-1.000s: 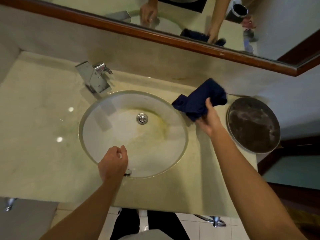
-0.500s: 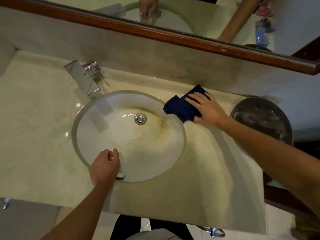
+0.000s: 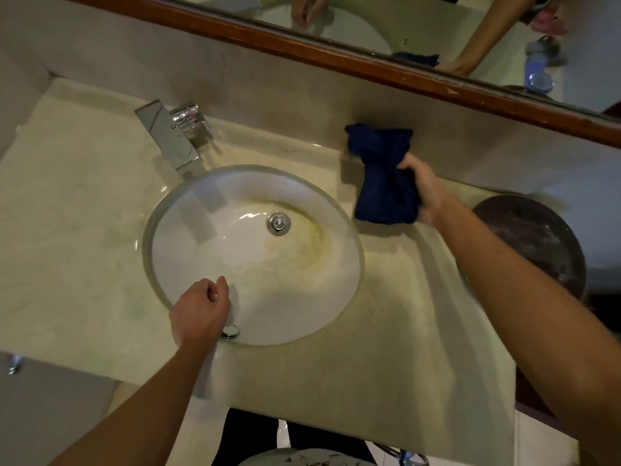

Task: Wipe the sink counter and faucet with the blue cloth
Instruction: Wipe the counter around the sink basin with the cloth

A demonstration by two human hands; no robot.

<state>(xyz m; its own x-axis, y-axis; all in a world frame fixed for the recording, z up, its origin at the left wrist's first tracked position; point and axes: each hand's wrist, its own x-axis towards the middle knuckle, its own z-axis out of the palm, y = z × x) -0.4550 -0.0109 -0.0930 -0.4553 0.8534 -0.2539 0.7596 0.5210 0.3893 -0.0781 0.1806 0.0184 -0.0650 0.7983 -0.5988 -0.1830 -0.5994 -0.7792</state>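
Note:
The dark blue cloth hangs bunched in my right hand, lifted just above the beige stone counter to the right of the round white sink basin. Its top end reaches up near the backsplash. The square chrome faucet stands at the back left of the basin, apart from the cloth. My left hand rests loosely curled on the basin's front rim, beside a small chrome overflow cap, with nothing in it.
A round dark metal tray sits at the counter's right end, close to my right forearm. A wood-framed mirror runs along the back wall. The counter's front edge drops to a tiled floor.
My right hand went from pressing the cloth flat on the counter by the basin's rim to gripping it bunched and lifted, nearer the backsplash. My left hand stayed on the rim.

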